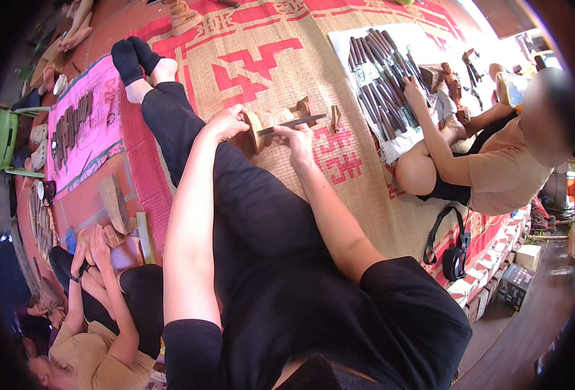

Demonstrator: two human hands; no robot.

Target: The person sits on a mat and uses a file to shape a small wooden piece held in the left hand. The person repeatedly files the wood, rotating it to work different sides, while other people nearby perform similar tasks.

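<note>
A pale, partly shaped wood carving [276, 118] with a flat block base [255, 132] lies on its side on the mat beside my legs. My left hand [227, 123] is closed on the base's left edge. In my right hand [295, 140] is a slim, dark, flat file [308, 120], pinched between thumb and fingers. Its left end meets or passes over the face of the base; I cannot tell whether it touches. Just right of the carving rests a small brown wooden piece [335, 118].
Rows of dark-handled carving tools [382, 81] cover a white cloth at the right, where a person [495, 156] sits reaching in. A black bag [455, 257] lies nearby. At lower left another person [105, 312] works; more tools [73, 130] lie on a pink cloth.
</note>
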